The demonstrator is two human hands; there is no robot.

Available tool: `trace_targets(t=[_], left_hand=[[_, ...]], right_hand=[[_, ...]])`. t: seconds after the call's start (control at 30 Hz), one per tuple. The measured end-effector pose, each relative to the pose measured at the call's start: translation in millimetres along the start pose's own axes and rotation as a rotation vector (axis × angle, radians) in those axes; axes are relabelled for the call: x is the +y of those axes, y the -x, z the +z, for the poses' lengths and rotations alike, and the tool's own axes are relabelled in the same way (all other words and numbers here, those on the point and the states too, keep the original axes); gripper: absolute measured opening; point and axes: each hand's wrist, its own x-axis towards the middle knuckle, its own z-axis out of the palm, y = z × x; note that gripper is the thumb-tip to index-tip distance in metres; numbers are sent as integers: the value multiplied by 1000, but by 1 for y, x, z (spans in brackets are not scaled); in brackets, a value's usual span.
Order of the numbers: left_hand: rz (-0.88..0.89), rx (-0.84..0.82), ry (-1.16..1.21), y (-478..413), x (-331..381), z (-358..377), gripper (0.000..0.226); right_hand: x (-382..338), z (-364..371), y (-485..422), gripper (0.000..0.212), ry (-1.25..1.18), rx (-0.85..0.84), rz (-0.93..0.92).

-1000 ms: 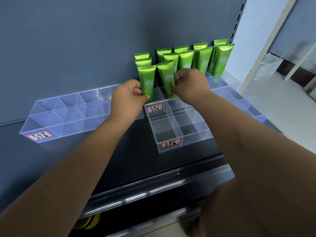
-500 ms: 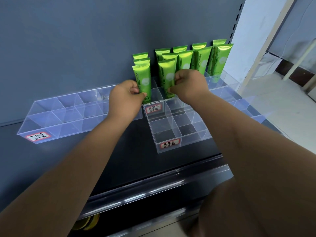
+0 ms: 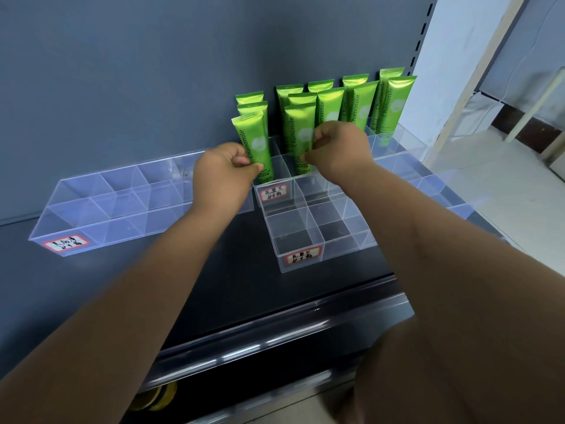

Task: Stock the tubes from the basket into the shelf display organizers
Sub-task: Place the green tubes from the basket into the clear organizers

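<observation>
Along the front edge of the dark shelf runs a clear plastic rail. Just behind it, right of the middle, sits a small clear organizer split into square compartments, with a red-bordered front label on its near wall. Toward the shelf's left edge lies a long clear organizer, with a left label at its near left corner.

Further back, the left hand pinches the lower part of a green tube between thumb and curled fingers. This tube stands nearly upright, its bottom end inside the front left compartment of a middle organizer, just behind a middle label. Beside it, the right hand grips a second tube with curled fingers, its lower end in the next compartment to the right.

Behind both, more green tubes stand upright in rows in the rear compartments, reaching toward the shelf's back right corner, close against the grey back panel.
</observation>
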Motion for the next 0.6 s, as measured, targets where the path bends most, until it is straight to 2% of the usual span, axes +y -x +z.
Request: trace_targets(t=[0.37,0.6], left_hand=[[54,11,-43,0,-5,2,20],[72,34,-65,1,-6,3,16]], right_hand=[[-1,3,-4,13,131,13,-11],[-3,2,-5,15,161,2,14]])
